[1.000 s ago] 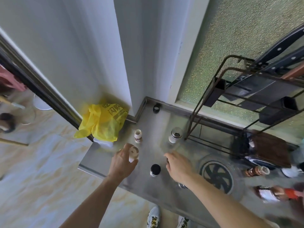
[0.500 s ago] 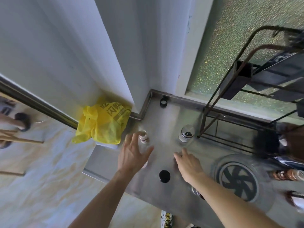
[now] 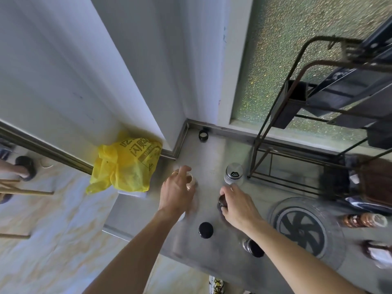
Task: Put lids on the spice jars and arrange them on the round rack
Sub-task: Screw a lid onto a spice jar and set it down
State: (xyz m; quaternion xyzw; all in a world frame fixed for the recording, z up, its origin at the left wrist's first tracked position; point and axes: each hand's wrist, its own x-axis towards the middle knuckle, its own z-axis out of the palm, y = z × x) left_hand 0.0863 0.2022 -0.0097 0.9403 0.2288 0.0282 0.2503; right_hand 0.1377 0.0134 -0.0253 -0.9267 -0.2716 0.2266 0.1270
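My left hand (image 3: 176, 192) hovers with curled fingers over a small open jar (image 3: 190, 179) on the steel counter (image 3: 212, 158); the jar shows between forefinger and thumb. A white object (image 3: 181, 217) peeks out under that wrist. My right hand (image 3: 238, 206) is closed on a dark lid (image 3: 222, 202) low over the counter. A silver-topped shaker jar (image 3: 233, 174) stands just beyond it. A black-lidded jar (image 3: 205, 230) stands between my forearms, and another jar (image 3: 252, 248) is partly hidden under my right forearm. The round clear rack (image 3: 301, 228) lies to the right.
A loose black lid (image 3: 203, 134) sits in the back corner. A yellow plastic bag (image 3: 127, 164) hangs at the counter's left end. A dark wire shelf (image 3: 297, 128) stands at the back right. Brown jars (image 3: 362, 220) lie beyond the rack. A person's foot (image 3: 23, 168) is at far left.
My left hand let go of a white-lidded jar and moved forward over the small open jar. My right hand stayed put on the dark lid. The camera came closer.
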